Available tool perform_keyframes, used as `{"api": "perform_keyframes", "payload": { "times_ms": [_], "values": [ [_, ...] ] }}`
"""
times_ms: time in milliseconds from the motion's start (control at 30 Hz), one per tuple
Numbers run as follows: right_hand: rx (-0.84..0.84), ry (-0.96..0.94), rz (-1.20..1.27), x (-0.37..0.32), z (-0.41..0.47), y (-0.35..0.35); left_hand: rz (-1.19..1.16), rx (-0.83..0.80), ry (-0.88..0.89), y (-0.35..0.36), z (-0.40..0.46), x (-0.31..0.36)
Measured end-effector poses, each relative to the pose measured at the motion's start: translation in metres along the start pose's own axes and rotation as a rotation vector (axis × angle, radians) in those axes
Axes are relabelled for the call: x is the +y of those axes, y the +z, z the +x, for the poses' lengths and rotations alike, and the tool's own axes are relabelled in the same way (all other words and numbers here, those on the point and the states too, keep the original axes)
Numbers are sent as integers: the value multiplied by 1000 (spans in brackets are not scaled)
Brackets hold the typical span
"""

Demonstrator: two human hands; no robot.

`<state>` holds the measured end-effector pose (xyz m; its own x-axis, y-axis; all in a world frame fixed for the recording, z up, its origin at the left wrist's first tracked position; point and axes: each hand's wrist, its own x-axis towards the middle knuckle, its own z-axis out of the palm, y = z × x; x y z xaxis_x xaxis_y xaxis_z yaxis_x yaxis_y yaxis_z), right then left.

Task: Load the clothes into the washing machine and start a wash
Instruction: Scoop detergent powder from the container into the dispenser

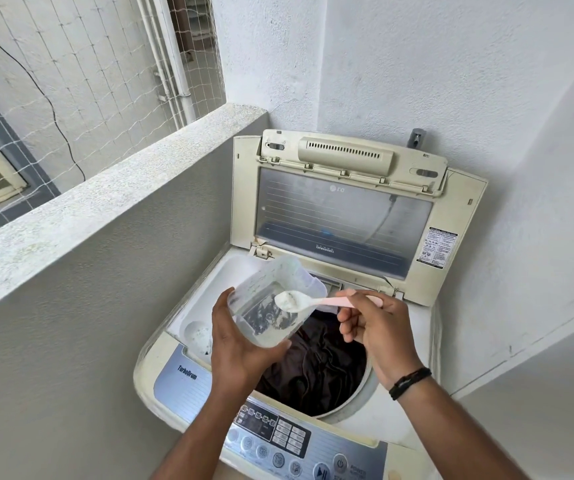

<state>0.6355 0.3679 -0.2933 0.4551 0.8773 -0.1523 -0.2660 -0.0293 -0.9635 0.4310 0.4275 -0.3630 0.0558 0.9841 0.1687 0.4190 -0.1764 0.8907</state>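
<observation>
A cream top-loading washing machine point(161, 372) stands in the corner with its lid point(344, 216) raised against the wall. Dark clothes point(320, 368) lie in the drum. My left hand point(237, 344) holds a clear plastic tub point(271, 292) tilted over the drum's left rim, with a little white powder in it. My right hand point(372, 323) pinches the handle of a pink spoon point(334, 301). The spoon's bowl is heaped with white powder and sits inside the tub's mouth. The control panel point(278, 438) runs along the machine's near edge.
A grey parapet wall point(105, 209) runs close along the machine's left side, with netting above it. White walls close in behind and to the right. A small recess with powder residue point(199, 336) sits left of the drum. A tap point(416, 137) is on the back wall.
</observation>
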Motion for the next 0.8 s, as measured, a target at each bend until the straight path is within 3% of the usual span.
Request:
{"api": "perform_keyframes", "payload": {
  "times_ms": [333, 800],
  "values": [
    [-13, 97, 271, -13, 38, -7, -33, 68, -112, 1, 27, -28],
    [153, 143, 179, 28, 121, -31, -6, 82, -247, 25, 40, -63]
  ]
}}
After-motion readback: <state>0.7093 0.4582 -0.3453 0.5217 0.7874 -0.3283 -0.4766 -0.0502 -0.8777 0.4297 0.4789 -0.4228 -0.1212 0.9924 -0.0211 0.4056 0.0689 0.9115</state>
